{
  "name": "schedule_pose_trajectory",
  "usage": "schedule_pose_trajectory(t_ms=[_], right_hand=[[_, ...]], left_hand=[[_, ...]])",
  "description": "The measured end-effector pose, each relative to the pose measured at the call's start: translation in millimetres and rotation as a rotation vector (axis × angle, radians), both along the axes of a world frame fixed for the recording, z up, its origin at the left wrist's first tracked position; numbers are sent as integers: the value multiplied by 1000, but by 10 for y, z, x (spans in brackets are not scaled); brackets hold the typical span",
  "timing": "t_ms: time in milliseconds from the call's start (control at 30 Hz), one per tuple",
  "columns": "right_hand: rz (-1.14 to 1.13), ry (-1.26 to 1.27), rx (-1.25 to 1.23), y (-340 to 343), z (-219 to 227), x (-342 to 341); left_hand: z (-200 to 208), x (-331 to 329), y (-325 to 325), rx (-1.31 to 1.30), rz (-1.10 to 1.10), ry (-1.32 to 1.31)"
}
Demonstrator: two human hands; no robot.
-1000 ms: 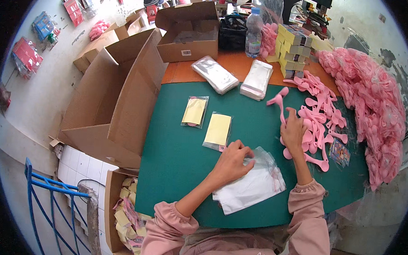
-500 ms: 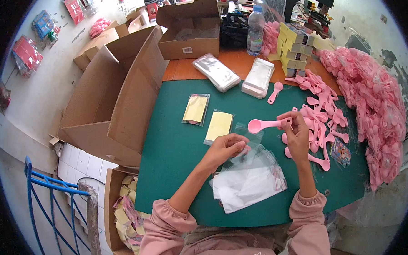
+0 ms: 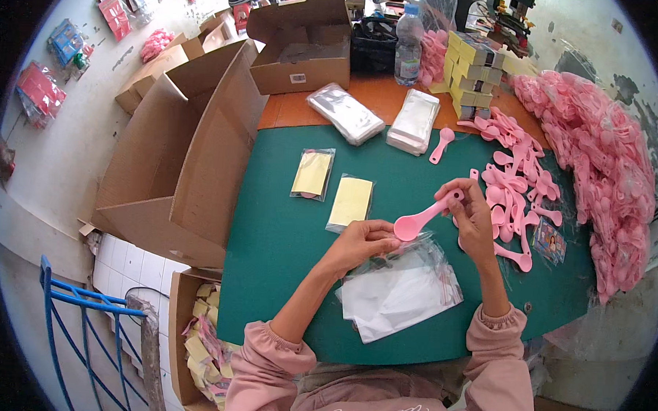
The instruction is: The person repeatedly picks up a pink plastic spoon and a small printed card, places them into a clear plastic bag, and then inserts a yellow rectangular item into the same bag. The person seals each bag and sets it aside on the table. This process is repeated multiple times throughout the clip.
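My right hand point(image 3: 469, 217) pinches a pink measuring spoon point(image 3: 425, 218) by the end of its handle. The spoon tilts down to the left, its bowl at the fingertips of my left hand point(image 3: 365, 247). Those fingers are closed on a clear plastic bag point(image 3: 409, 247), which is hard to make out against the bags below. Under my hands lies a loose pile of clear plastic bags point(image 3: 398, 300). Beyond my left hand are two packed bags with yellow cards, a nearer packet point(image 3: 349, 203) and a farther packet point(image 3: 313, 174).
Loose pink spoons point(image 3: 517, 188) lie right of my right hand, beside a big heap of bagged spoons point(image 3: 595, 166). At the back stand stacks of bundled cards point(image 3: 470, 76), a water bottle point(image 3: 408, 47) and bag bundles point(image 3: 345, 114). Large cardboard boxes point(image 3: 214, 149) line the table's left side.
The spoon has swung from nearly level to a downward tilt, and its bowl has come down to my left fingers. The clear bag held up there has dropped lower.
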State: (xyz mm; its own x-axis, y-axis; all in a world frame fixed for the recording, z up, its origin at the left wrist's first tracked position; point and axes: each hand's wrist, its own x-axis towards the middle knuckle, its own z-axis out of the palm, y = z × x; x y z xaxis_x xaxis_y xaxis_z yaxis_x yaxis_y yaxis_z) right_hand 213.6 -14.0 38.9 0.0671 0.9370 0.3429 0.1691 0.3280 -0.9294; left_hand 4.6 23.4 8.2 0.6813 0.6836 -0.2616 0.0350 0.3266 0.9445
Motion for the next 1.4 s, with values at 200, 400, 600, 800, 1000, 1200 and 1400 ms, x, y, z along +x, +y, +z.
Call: schedule_pose_trajectory(t_ms=[200, 400, 600, 800, 1000, 1200, 1400], right_hand=[[-50, 7, 99, 17, 1, -7], [-110, 11, 103, 21, -31, -2], [-66, 51, 88, 9, -52, -9], [60, -16, 4, -2, -71, -72], [106, 181, -132, -22, -107, -262], [18, 150, -144, 0, -256, -218], [-75, 103, -52, -26, -217, -223]], left_hand=[[-23, -42, 22, 41, -30, 20], [-31, -57, 35, 63, -85, 23], [-11, -21, 35, 61, -22, 37], [-78, -47, 56, 74, -21, 88], [-147, -5, 20, 100, -54, 43], [-33, 53, -35, -33, 14, -204], [-65, -15, 51, -70, -181, -100]])
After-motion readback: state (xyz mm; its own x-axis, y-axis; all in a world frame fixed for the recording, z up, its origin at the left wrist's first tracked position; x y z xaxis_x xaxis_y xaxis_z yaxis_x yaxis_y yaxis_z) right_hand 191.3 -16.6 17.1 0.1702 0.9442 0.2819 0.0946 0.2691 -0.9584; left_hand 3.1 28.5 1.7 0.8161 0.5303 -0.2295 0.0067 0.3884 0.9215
